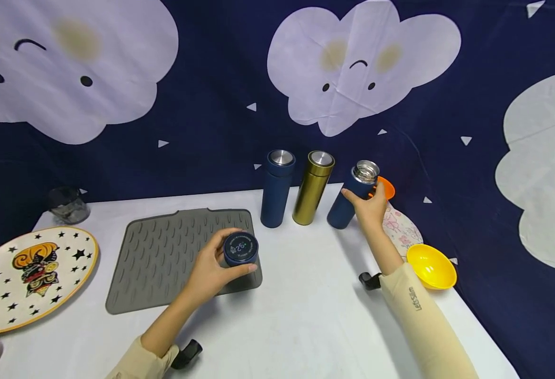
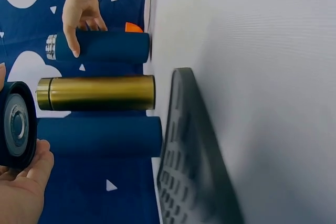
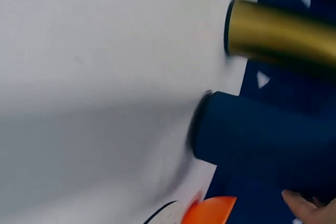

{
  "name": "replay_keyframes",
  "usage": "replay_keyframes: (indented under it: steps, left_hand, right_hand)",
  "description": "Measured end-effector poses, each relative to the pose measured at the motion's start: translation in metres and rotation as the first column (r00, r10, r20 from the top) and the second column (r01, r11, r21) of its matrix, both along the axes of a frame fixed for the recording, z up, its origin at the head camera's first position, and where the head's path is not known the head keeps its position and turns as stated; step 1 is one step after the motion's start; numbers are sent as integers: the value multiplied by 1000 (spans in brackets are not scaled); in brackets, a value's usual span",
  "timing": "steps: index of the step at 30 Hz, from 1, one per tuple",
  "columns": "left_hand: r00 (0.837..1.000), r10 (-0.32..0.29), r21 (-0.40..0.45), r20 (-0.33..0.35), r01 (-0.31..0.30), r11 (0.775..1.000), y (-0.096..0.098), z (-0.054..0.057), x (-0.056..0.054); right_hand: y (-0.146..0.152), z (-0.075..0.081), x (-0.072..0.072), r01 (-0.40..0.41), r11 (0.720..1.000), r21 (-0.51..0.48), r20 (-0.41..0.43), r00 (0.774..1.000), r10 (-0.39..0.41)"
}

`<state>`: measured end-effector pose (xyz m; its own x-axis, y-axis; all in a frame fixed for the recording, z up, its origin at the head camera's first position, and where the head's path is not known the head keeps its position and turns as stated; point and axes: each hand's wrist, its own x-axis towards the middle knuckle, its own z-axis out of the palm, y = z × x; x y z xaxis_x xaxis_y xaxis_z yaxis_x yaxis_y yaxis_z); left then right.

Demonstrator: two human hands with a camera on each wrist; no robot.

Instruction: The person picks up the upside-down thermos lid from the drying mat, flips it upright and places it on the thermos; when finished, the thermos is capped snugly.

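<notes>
My left hand (image 1: 207,271) holds a dark blue thermos lid (image 1: 241,247) above the grey drying mat (image 1: 156,258), thumb and fingers on its sides. The lid's top shows a lit display; its underside faces the left wrist camera. At the back right, my right hand (image 1: 371,209) grips an uncapped blue thermos (image 1: 341,208) near its steel neck. Whether that thermos's base touches the table, I cannot tell. To its left stand a gold thermos (image 1: 311,193) and another blue thermos (image 1: 275,197), both capped and upright.
A large owl-patterned plate (image 1: 2,263) lies on the left, with a dark clear glass (image 1: 70,206) behind it. Around the right arm are a yellow bowl (image 1: 431,267), a floral plate (image 1: 400,226) and a partly hidden orange item (image 1: 387,188). A patterned curtain (image 1: 211,105) hangs behind the table.
</notes>
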<state>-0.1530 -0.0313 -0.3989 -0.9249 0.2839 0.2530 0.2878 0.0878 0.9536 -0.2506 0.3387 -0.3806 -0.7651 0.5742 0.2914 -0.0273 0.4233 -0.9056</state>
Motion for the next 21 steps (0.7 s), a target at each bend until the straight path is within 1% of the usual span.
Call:
replay_keyframes:
  steps: [3, 7, 10, 13, 17, 21]
  left_hand:
    - [1000, -18, -8, -12, 18, 1000, 8, 6, -5]
    - [998, -60, 17, -36, 61, 998, 22, 16, -11]
    - [995, -87, 43, -56, 89, 995, 33, 22, -16]
    - [992, -99, 60, -79, 104, 993, 44, 29, -21]
    - [988, -99, 64, -115, 107, 992, 56, 37, -26]
    - [985, -98, 71, -143, 109, 991, 67, 44, -31]
  right_hand:
    - [-9, 4, 20, -32, 999, 17, 11, 999, 31]
    - [-26, 3, 40, -117, 993, 11, 11, 993, 117]
    - [-40, 1, 51, -179, 984, -9, 12, 984, 179]
    - [-53, 0, 61, -231, 972, -35, 20, 973, 232]
    - [-67, 0, 70, -286, 957, -54, 32, 957, 288]
    - [-79, 2, 78, -327, 943, -52, 32, 944, 329]
